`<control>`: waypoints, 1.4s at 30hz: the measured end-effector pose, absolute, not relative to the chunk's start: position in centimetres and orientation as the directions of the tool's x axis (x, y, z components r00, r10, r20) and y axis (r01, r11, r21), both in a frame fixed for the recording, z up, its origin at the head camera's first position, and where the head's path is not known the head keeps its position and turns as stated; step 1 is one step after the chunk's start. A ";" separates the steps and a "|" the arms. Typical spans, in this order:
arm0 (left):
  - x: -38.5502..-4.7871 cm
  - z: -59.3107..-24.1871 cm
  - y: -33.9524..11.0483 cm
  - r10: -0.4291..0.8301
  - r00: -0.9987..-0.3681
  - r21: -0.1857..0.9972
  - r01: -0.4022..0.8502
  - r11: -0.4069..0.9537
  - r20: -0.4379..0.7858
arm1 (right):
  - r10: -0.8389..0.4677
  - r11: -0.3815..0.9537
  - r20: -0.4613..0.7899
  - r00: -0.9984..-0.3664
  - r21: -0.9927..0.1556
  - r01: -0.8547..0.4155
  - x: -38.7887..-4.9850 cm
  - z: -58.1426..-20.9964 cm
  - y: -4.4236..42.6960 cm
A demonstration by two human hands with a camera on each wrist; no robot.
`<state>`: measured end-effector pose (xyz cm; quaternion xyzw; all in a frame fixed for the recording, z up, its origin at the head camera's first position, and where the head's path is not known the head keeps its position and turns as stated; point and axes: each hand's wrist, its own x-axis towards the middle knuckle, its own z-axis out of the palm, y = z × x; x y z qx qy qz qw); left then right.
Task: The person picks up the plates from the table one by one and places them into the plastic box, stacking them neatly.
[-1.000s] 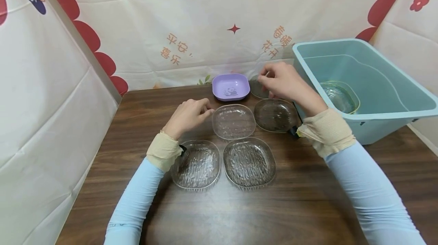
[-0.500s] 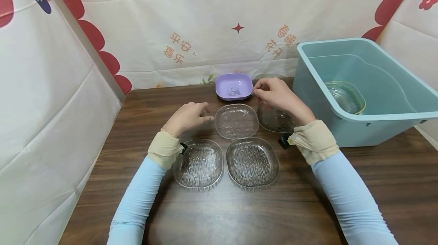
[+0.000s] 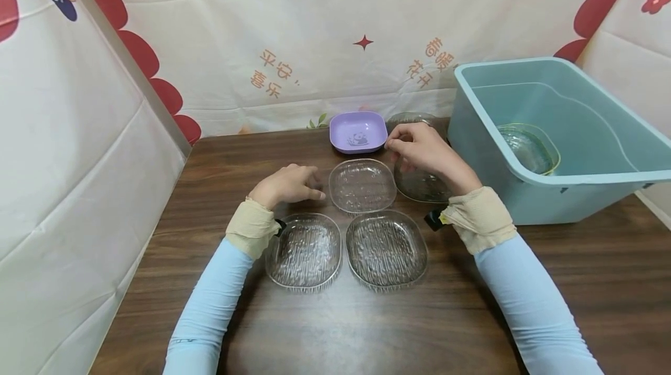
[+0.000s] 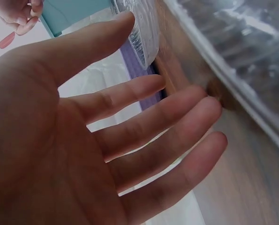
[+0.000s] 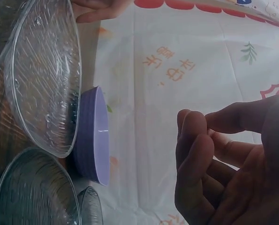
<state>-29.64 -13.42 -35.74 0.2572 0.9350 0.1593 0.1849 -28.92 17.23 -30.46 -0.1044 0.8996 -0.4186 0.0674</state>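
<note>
My left hand (image 3: 290, 184) hovers just left of a clear ribbed plastic dish (image 3: 363, 186), holding nothing. Its fingers (image 4: 153, 154) look relaxed and spread in the left wrist view. Above a darker-looking clear dish (image 3: 419, 186) is my right hand (image 3: 427, 151), near a purple bowl (image 3: 359, 132) with a panda print. Its fingers (image 5: 195, 159) bend loosely, thumb and forefinger meeting at the tips, with nothing visible between them. Two more ribbed clear dishes stand side by side nearer the front, one on the left (image 3: 304, 251) and one on the right (image 3: 387, 250).
A large light-blue tub (image 3: 540, 200) stands on the right, with clear yellow-rimmed dishes (image 3: 529, 148) inside. Another clear dish (image 3: 411, 117) sits at the back, partly behind my right hand. A printed white cloth (image 3: 314, 31) hangs behind the wooden table (image 3: 335, 328).
My right hand has moved left and slightly nearer from over the back clear dish, then stayed almost still. The left hand has dropped slightly. The dishes keep their places.
</note>
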 end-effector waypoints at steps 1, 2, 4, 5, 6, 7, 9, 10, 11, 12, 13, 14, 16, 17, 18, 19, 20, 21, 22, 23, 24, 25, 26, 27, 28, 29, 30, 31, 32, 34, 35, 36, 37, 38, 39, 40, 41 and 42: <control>-29.6 -35.8 -13.5 0.537 -0.800 0.394 0.417 0.819 -0.269 | -0.245 0.626 -0.035 -0.969 -0.769 -0.130 -29.0 -30.5 17.3; -29.6 -35.8 -13.5 0.533 -0.800 0.393 0.413 0.822 -0.276 | -0.247 0.624 -0.036 -0.968 -0.771 -0.131 -29.1 -30.6 17.3; -29.5 -35.9 -13.6 0.529 -0.798 0.383 0.410 0.828 -0.290 | -0.250 0.619 -0.041 -0.967 -0.775 -0.127 -29.2 -30.7 17.3; -29.4 -36.0 -13.6 0.526 -0.797 0.378 0.408 0.831 -0.296 | -0.251 0.615 -0.045 -0.967 -0.779 -0.123 -29.3 -30.7 17.3; -29.4 -36.1 -13.6 0.524 -0.797 0.375 0.406 0.833 -0.301 | -0.252 0.611 -0.048 -0.967 -0.782 -0.120 -29.4 -30.7 17.4; -29.3 -36.1 -13.6 0.525 -0.795 0.373 0.407 0.834 -0.304 | -0.251 0.609 -0.049 -0.967 -0.785 -0.119 -29.4 -30.8 17.4; -29.3 -36.2 -13.5 0.531 -0.790 0.374 0.412 0.831 -0.308 | -0.249 0.603 -0.049 -0.967 -0.789 -0.116 -29.4 -30.8 17.6; -29.2 -36.2 -13.4 0.534 -0.786 0.376 0.414 0.829 -0.312 | -0.249 0.599 -0.049 -0.967 -0.792 -0.115 -29.4 -30.8 17.7; -29.2 -36.3 -13.3 0.538 -0.782 0.374 0.418 0.828 -0.316 | -0.248 0.595 -0.051 -0.967 -0.796 -0.111 -29.4 -30.7 17.8; -29.2 -36.3 -13.2 0.541 -0.777 0.372 0.421 0.827 -0.322 | -0.246 0.593 -0.050 -0.968 -0.798 -0.109 -29.4 -30.7 17.9; -29.2 -36.3 -13.1 0.543 -0.772 0.371 0.422 0.827 -0.331 | -0.247 0.591 -0.051 -0.968 -0.799 -0.109 -29.4 -30.7 18.0; -29.1 -36.3 -12.9 0.544 -0.767 0.373 0.421 0.827 -0.341 | -0.248 0.590 -0.052 -0.967 -0.801 -0.108 -29.4 -30.6 18.1; -29.1 -36.3 -12.7 0.548 -0.754 0.391 0.411 0.824 -0.362 | -0.247 0.588 -0.057 -0.967 -0.802 -0.103 -29.4 -30.6 18.2; -29.1 -36.3 -12.6 0.553 -0.747 0.402 0.408 0.820 -0.370 | -0.245 0.588 -0.058 -0.968 -0.802 -0.101 -29.4 -30.6 18.3; -29.0 -36.2 -12.6 0.558 -0.739 0.415 0.404 0.815 -0.377 | -0.245 0.589 -0.059 -0.968 -0.802 -0.100 -29.5 -30.6 18.3; -29.0 -36.2 -12.5 0.565 -0.731 0.430 0.400 0.809 -0.383 | -0.244 0.591 -0.061 -0.968 -0.801 -0.099 -29.5 -30.6 18.3; -28.9 -36.1 -12.5 0.573 -0.721 0.445 0.398 0.802 -0.390 | -0.242 0.591 -0.063 -0.968 -0.801 -0.095 -29.5 -30.6 18.4; -28.8 -36.1 -12.4 0.582 -0.711 0.455 0.399 0.796 -0.394 | -0.242 0.590 -0.067 -0.968 -0.802 -0.092 -29.5 -30.7 18.4; -28.8 -36.0 -12.3 0.590 -0.702 0.462 0.402 0.790 -0.399 | -0.242 0.589 -0.070 -0.968 -0.803 -0.089 -29.5 -30.7 18.4; -28.7 -35.9 -12.2 0.595 -0.692 0.477 0.395 0.785 -0.407 | -0.239 0.589 -0.072 -0.968 -0.804 -0.086 -29.5 -30.7 18.5; -28.6 -35.9 -12.1 0.600 -0.682 0.493 0.385 0.780 -0.417 | -0.239 0.590 -0.074 -0.968 -0.803 -0.084 -29.5 -30.8 18.5; -28.5 -35.8 -12.0 0.603 -0.672 0.511 0.370 0.776 -0.430 | -0.238 0.590 -0.075 -0.968 -0.803 -0.083 -29.4 -30.8 18.5; -28.5 -35.8 -11.9 0.604 -0.664 0.523 0.357 0.774 -0.441 | -0.238 0.591 -0.076 -0.968 -0.803 -0.082 -29.4 -30.8 18.5; -28.4 -35.7 -11.8 0.605 -0.657 0.529 0.350 0.773 -0.450 | -0.238 0.592 -0.074 -0.968 -0.801 -0.084 -29.4 -30.8 18.6; -28.4 -35.7 -11.7 0.606 -0.650 0.533 0.344 0.773 -0.459 | -0.238 0.595 -0.072 -0.969 -0.799 -0.086 -29.5 -30.8 18.6; -28.3 -35.7 -11.7 0.606 -0.645 0.535 0.340 0.773 -0.466 | -0.238 0.598 -0.069 -0.969 -0.797 -0.090 -29.5 -30.9 18.6; -28.3 -35.7 -11.7 0.607 -0.641 0.530 0.345 0.775 -0.470 | -0.240 0.601 -0.066 -0.969 -0.794 -0.095 -29.5 -30.9 18.6; -28.3 -35.6 -11.6 0.607 -0.640 0.522 0.352 0.776 -0.471 | -0.242 0.602 -0.063 -0.968 -0.792 -0.099 -29.5 -30.9 18.6; -28.3 -35.6 -11.6 0.609 -0.638 0.513 0.364 0.778 -0.471 | -0.244 0.604 -0.062 -0.968 -0.790 -0.102 -29.5 -30.9 18.6; -28.3 -35.6 -11.6 0.613 -0.634 0.503 0.377 0.777 -0.472 | -0.250 0.604 -0.060 -0.966 -0.790 -0.107 -29.5 -31.0 18.6; -28.2 -35.6 -11.5 0.614 -0.632 0.501 0.380 0.777 -0.473 | -0.252 0.604 -0.061 -0.966 -0.790 -0.108 -29.4 -31.0 18.6; -28.2 -35.6 -11.5 0.615 -0.630 0.501 0.382 0.777 -0.474 | -0.252 0.604 -0.062 -0.966 -0.790 -0.107 -29.4 -31.1 18.5; -28.2 -35.6 -11.5 0.616 -0.629 0.499 0.384 0.777 -0.475 | -0.251 0.604 -0.063 -0.966 -0.790 -0.106 -29.4 -31.1 18.5; -28.2 -35.6 -11.5 0.616 -0.628 0.494 0.389 0.778 -0.475 | -0.250 0.603 -0.066 -0.966 -0.791 -0.102 -29.4 -31.1 18.5; -28.2 -35.6 -11.5 0.616 -0.629 0.490 0.393 0.778 -0.475 | -0.247 0.604 -0.067 -0.967 -0.790 -0.100 -29.5 -31.1 18.5; -28.2 -35.6 -11.4 0.615 -0.629 0.485 0.396 0.780 -0.475 | -0.244 0.605 -0.068 -0.967 -0.790 -0.097 -29.5 -31.1 18.6; -28.3 -35.6 -11.4 0.614 -0.632 0.477 0.402 0.782 -0.474 | -0.242 0.605 -0.069 -0.968 -0.791 -0.095 -29.5 -31.1 18.6; -28.3 -35.7 -11.4 0.613 -0.633 0.473 0.404 0.783 -0.473 | -0.238 0.606 -0.069 -0.969 -0.790 -0.092 -29.5 -31.1 18.6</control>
